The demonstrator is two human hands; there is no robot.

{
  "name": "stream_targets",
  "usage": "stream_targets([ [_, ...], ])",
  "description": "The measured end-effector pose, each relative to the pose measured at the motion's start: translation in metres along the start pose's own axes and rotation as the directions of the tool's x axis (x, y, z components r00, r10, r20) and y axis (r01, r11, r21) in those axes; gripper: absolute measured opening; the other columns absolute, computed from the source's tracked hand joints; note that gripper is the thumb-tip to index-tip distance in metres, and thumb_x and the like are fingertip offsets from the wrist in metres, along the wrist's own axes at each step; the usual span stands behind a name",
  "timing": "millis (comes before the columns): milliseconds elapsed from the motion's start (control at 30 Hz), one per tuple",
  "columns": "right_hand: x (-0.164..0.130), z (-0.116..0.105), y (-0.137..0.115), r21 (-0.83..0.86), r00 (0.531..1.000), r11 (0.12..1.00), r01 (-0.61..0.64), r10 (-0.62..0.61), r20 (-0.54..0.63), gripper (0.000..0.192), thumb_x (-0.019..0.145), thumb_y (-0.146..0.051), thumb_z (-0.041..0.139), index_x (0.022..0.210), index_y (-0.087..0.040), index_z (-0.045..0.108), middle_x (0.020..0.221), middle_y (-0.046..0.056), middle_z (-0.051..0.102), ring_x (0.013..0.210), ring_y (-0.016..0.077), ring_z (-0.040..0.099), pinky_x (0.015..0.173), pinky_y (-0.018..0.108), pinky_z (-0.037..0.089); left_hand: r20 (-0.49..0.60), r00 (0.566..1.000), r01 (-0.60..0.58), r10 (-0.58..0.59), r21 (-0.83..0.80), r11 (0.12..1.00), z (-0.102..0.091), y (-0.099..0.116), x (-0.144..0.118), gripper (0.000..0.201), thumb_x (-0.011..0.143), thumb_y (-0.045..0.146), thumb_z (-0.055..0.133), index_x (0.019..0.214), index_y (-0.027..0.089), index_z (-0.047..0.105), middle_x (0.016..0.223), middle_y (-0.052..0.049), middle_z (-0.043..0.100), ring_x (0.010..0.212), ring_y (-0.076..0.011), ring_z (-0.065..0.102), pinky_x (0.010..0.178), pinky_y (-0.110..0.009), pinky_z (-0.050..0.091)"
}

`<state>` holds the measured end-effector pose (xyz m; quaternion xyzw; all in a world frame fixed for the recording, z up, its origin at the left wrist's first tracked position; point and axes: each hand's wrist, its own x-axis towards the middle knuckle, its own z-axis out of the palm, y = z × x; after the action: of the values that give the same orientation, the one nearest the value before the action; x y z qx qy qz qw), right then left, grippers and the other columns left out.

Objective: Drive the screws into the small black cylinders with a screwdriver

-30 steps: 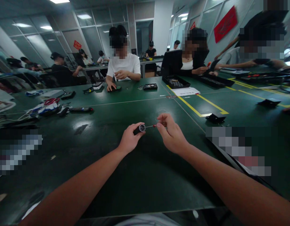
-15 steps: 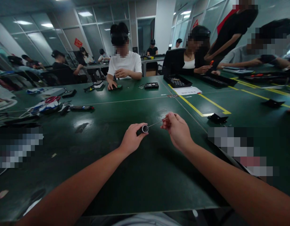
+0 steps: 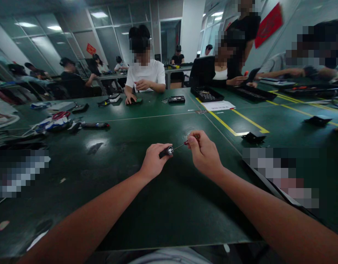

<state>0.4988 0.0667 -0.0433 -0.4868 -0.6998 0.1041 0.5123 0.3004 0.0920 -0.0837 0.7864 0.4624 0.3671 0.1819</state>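
My left hand grips a small black cylinder with a silver ring at its end, held just above the dark green table. A thin metal shaft runs from that silver end to my right hand. My right hand pinches the shaft's far end, a small screwdriver with a red collar, between thumb and fingers. The two hands are a few centimetres apart in the middle of the view.
A black tray and a white paper lie at the back right by yellow tape lines. A black clip sits right of my hands. Tools and cables lie at the left. Other people sit across the table.
My right hand drew away a little to the right and up, then came back toward the cylinder. The left hand stayed nearly still.
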Motion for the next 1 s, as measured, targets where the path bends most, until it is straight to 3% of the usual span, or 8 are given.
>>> stream_targets([
  [200,0.0015,-0.0016,-0.0005,-0.066,0.995,0.994,0.085,-0.082,0.055,0.015,0.100,-0.032,0.043,0.095,-0.022,0.052,0.078,0.004,0.067,0.069,0.0193,0.064,0.065,0.032,0.044,0.015,1.000,0.022,-0.022,0.026,0.999,0.0009,-0.0012,0.0005,0.038,0.085,0.020,0.076,0.122,0.029,0.068,0.115,-0.003,0.069,0.108,-0.0237,0.059,0.097,-0.042,0.044],
  [467,0.0037,-0.0028,0.0020,-0.109,0.999,0.993,0.054,-0.054,0.007,0.016,0.100,-0.032,0.042,0.094,-0.021,0.052,0.076,0.004,0.066,0.065,0.0184,0.062,0.062,0.031,0.042,0.015,0.998,0.063,-0.063,0.024,0.998,0.0001,-0.0014,0.0007,0.038,0.086,0.022,0.075,0.123,0.028,0.067,0.113,-0.003,0.069,0.105,-0.0231,0.060,0.096,-0.041,0.045],
  [767,0.0036,-0.0028,0.0020,-0.094,1.000,0.996,0.009,-0.010,-0.010,0.016,0.101,-0.034,0.043,0.095,-0.022,0.052,0.076,0.003,0.065,0.066,0.0191,0.063,0.062,0.031,0.042,-0.072,0.990,0.112,-0.120,-0.109,0.988,0.0012,-0.0030,0.0004,0.030,0.088,0.020,0.070,0.118,0.021,0.066,0.117,-0.007,0.065,0.109,-0.0225,0.061,0.098,-0.039,0.049],
  [900,0.0042,-0.0030,0.0047,-0.092,1.000,0.996,-0.008,0.007,-0.014,0.018,0.101,-0.036,0.042,0.097,-0.022,0.053,0.078,0.004,0.066,0.068,0.0197,0.064,0.062,0.031,0.042,-0.097,0.986,0.115,-0.134,-0.182,0.977,-0.0019,-0.0006,0.0004,0.040,0.091,0.025,0.067,0.130,0.023,0.059,0.127,-0.007,0.063,0.116,-0.0226,0.060,0.102,-0.039,0.047],
  [1000,0.0042,-0.0023,0.0059,-0.094,1.000,0.995,-0.019,0.017,-0.021,0.018,0.101,-0.036,0.043,0.097,-0.022,0.053,0.078,0.004,0.067,0.069,0.0203,0.065,0.063,0.032,0.042,-0.078,0.977,0.163,-0.199,-0.330,0.930,-0.0063,0.0058,0.0024,0.041,0.095,0.030,0.057,0.136,0.024,0.053,0.128,-0.007,0.063,0.114,-0.0209,0.060,0.100,-0.037,0.047],
])
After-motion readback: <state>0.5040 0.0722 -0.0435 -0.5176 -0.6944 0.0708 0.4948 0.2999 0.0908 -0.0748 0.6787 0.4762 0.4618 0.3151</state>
